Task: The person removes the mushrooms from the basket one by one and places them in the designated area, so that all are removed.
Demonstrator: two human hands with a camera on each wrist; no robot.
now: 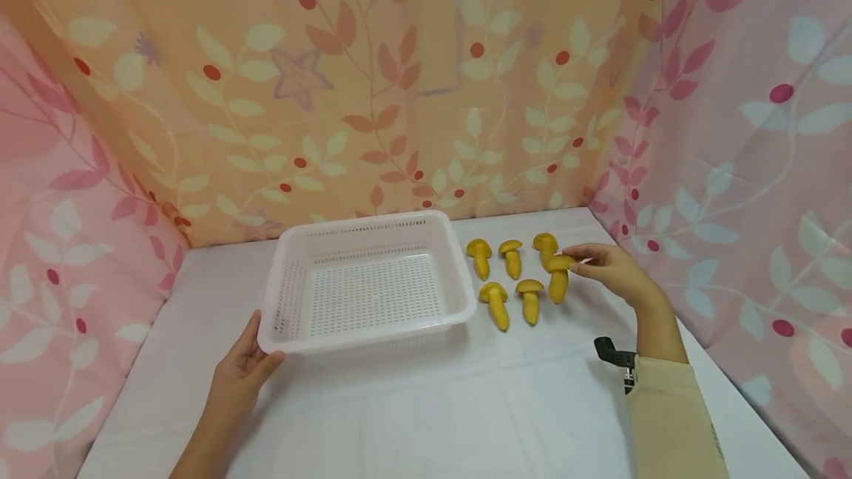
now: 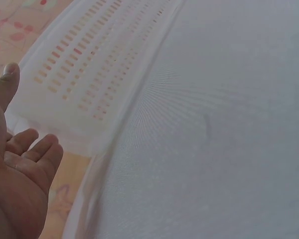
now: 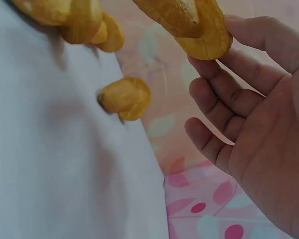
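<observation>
A white perforated basket [image 1: 366, 279] stands mid-table and is empty. My left hand [image 1: 256, 346] rests against its front-left corner. In the left wrist view that hand [image 2: 25, 114] is spread, its palm beside the basket's wall [image 2: 84, 64]. Several yellow toy mushrooms lie to the right of the basket. My right hand [image 1: 577, 256] pinches the cap of the rightmost mushroom [image 1: 558, 278]. In the right wrist view that mushroom's cap [image 3: 194, 25] sits between thumb and forefinger, and my right hand [image 3: 224, 45] is otherwise relaxed. I cannot tell whether the mushroom is lifted.
The other mushrooms [image 1: 511, 257] lie in two rows, and one [image 3: 124, 97] is close to my palm. A white cloth [image 1: 433, 405] covers the table. Floral curtains [image 1: 732, 168] close in the back and both sides.
</observation>
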